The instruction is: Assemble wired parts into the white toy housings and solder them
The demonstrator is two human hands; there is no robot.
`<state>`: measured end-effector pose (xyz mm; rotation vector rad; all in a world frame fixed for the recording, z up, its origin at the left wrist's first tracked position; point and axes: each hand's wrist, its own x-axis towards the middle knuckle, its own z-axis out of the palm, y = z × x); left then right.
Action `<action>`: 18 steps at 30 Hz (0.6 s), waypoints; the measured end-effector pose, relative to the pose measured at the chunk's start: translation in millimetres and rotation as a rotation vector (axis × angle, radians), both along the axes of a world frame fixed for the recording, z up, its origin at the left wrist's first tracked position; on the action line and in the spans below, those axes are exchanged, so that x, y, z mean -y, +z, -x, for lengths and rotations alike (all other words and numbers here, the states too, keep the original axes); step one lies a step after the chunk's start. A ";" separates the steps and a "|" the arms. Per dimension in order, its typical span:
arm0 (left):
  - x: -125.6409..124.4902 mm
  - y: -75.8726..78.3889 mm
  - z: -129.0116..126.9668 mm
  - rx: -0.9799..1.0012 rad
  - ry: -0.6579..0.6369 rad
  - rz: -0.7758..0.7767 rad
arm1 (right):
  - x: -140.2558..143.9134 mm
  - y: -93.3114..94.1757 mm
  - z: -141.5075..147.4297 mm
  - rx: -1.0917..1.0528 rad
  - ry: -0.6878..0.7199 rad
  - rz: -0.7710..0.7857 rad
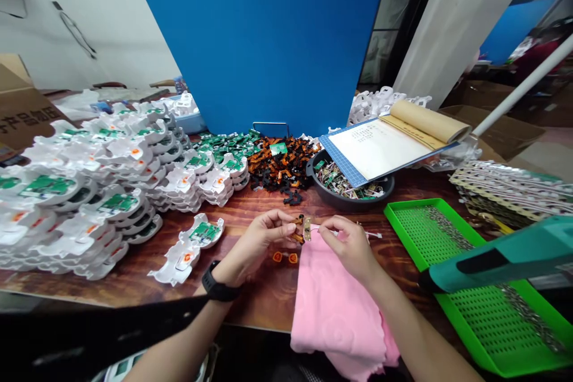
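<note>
Left hand [262,233] pinches a small black-and-orange clip [298,228]; right hand [347,239] pinches a small brass strip [307,228] against it, both held just above the bench [250,203] at the pink cloth's [333,304] edge. Judged step: mating the two parts. Seating them likely calls for fine alignment; two orange pieces [285,257] lie just below.

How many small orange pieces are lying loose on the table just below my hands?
2. Both orange pieces sit side by side on the wooden table, one left of the other, beside the pink cloth and under the left hand. More may hide beneath the hands.
</note>
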<state>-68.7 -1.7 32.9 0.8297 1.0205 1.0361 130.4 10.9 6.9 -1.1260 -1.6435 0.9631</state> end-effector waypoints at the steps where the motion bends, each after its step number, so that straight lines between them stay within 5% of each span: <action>1: 0.2 -0.2 -1.2 0.008 -0.004 0.008 | 0.7 -0.1 -0.2 0.006 0.008 -0.011; 6: 1.7 -0.6 -4.9 0.047 -0.033 0.018 | 4.0 5.3 -0.7 -0.099 0.064 0.017; 18: 9.4 5.7 -9.2 -0.031 -0.035 -0.068 | 6.4 7.7 -1.4 -0.535 0.237 0.362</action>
